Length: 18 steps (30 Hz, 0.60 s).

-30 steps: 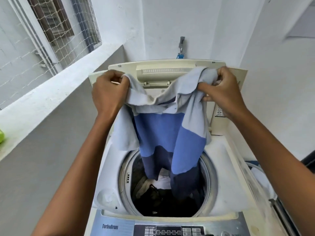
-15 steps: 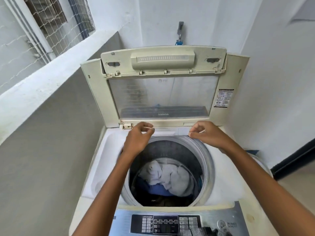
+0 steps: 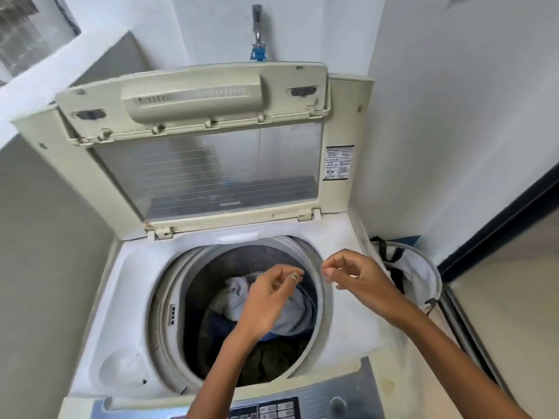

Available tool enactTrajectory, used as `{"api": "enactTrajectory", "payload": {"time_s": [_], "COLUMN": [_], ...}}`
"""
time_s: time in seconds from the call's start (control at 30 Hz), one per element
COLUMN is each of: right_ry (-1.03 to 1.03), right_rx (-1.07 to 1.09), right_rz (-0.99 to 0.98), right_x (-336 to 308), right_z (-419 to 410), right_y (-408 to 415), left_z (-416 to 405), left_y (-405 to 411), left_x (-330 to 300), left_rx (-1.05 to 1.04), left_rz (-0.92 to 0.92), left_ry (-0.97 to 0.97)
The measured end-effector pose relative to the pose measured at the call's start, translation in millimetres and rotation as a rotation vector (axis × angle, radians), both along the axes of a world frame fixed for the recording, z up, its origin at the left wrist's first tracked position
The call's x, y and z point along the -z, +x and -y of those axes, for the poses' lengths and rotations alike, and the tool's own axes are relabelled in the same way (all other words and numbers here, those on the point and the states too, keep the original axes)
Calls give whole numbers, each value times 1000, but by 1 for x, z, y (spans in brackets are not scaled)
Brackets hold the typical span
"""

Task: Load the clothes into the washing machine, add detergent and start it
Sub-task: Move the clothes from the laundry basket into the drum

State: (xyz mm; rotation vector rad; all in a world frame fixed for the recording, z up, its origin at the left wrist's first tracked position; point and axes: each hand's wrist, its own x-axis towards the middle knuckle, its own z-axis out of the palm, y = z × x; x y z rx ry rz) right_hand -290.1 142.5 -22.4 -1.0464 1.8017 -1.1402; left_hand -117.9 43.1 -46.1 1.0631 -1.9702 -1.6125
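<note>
both hands empty, fingers loosely curled: left hand (image 3: 269, 300) over the washing machine drum (image 3: 325, 300) with clothes (image 3: 290, 319) directly beneath, right hand (image 3: 357, 275) at the drum's right rim, nearer the laundry basket (image 3: 423, 273) just to its right, likely the next reach.

No wording is proving readable: a black-and-white label (image 3: 338, 162) is sitting at three o'clock on the raised lid (image 3: 193, 95), its print too small, and the control panel (image 3: 266, 409) markings are blurring.
</note>
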Motion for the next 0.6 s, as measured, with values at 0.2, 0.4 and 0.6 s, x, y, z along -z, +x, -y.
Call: {"api": "enactTrajectory", "payload": {"time_s": [0.2,0.4,0.6], "right_ry": [41,113,357], "right_rx": [137,316,463], "right_rz": [103,194,273], "right_x": [24,69,142], "right_z": [-41,-86,-111], "right_y": [-82,-192,-287], "left_z": [-44,-90,-115], "left_y": [-105,-235,-346], "left_x": [-4,18,98], "left_rx": [146,377,521], "left_rz": [-44,75,421], "left_ry": [94,135,304]}}
